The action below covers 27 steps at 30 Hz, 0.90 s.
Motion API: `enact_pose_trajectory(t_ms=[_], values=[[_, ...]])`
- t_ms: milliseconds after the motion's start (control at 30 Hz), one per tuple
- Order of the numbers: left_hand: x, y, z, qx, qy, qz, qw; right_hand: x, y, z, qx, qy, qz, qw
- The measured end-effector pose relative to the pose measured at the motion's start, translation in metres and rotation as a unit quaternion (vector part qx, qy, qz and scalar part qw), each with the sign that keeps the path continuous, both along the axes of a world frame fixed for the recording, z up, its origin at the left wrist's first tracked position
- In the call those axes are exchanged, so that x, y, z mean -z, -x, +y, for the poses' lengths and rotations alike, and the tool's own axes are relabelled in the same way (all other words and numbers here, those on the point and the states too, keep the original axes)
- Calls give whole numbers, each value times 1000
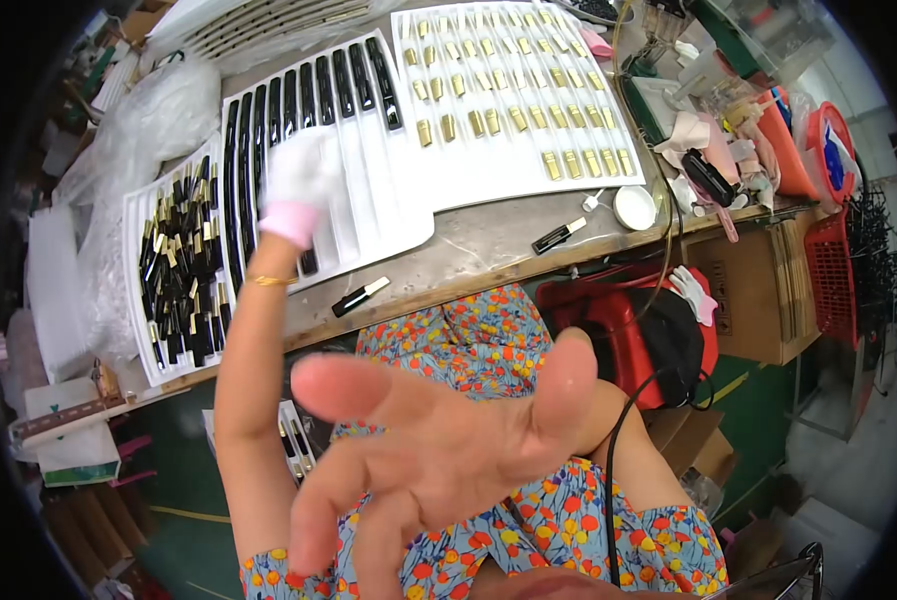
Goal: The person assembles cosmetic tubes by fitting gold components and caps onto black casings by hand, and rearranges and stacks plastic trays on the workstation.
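Observation:
My left hand (304, 175), in a white glove with a pink cuff, is over a white ribbed tray (394, 205). Motion blur hides its fingers and anything in them. Rows of glossy black tubes (291, 100) fill part of that tray. Close to the camera, my bare right hand (449, 440) faces me palm first, fingers spread and holding nothing. On the table edge lies a small black tube with a pale end (361, 297). A similar black tube (559, 236) lies farther right.
A white tray (489, 170) bears rows of gold pieces (477, 123). Black-and-gold tubes (181, 270) are heaped in a left-hand tray. A round white dish (635, 207) stands near the table's right end. Below are a red stool (589, 310) and a cardboard box (754, 290).

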<state>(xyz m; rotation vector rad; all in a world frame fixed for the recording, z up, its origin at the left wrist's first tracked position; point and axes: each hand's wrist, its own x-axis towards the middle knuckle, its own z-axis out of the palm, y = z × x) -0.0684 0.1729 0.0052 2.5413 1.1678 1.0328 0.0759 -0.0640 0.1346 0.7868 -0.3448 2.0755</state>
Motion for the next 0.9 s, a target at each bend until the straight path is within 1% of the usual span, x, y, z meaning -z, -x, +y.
enact_pose_trajectory(t_ms=[67, 133, 167, 233, 267, 333, 367, 400, 467, 500, 533, 567, 600, 667, 733, 767, 800, 867, 900], values=[[19, -43, 0, 82, -49, 88, 992, -7, -8, -3, -51, 1, -15, 999], [30, -77, 6, 54, 35, 82, 995, -5, -13, -3, -45, -17, -24, 999], [33, -85, 16, 56, 34, 84, 994, -3, -16, -3, -39, -33, -33, 998], [36, -100, 35, 57, -20, 179, 982, 4, -20, -1, -35, -52, -37, 997], [36, -103, 41, 59, -23, 181, 981, 7, -22, -1, -33, -69, -42, 996], [35, -104, 51, 176, -95, 238, 951, 11, -26, -1, -27, -68, -37, 997], [29, -105, 51, 189, -125, 264, 937, 10, -28, 0, -24, -62, -34, 997], [23, -106, 52, 192, -124, 267, 936, 8, -33, -1, -22, -60, -30, 997], [11, -109, 54, 210, -102, 383, 894, 1, -44, -5, -15, -1, -48, 999], [4, -111, 52, 209, -108, 408, 882, 3, -45, -5, -12, 0, -46, 999], [2, -114, 54, 212, -108, 408, 881, 8, -46, -5, -1, 2, -18, 1000], [1, -116, 57, 239, -126, 404, 874, 14, -46, -4, 9, 3, 10, 1000], [-1, -115, 60, 263, -145, 400, 866, 21, -50, -1, 8, 2, 12, 1000], [0, -115, 62, 248, -143, 426, 858, 39, -69, 8, 136, -35, -144, 980], [-1, -113, 63, 264, -146, 461, 834, 54, -78, 13, 215, 54, -179, 959], [-10, -116, 59, 258, -124, 478, 830, 66, -88, 17, 254, 63, -220, 940], [-10, -115, 59, 257, -123, 479, 830, 78, -97, 22, 293, 72, -262, 917], [-9, -113, 61, 228, -165, 472, 835, 95, -110, 25, 345, 133, -302, 879], [-16, -111, 58, 225, -172, 452, 846, 104, -116, 28, 343, 132, -302, 880]])
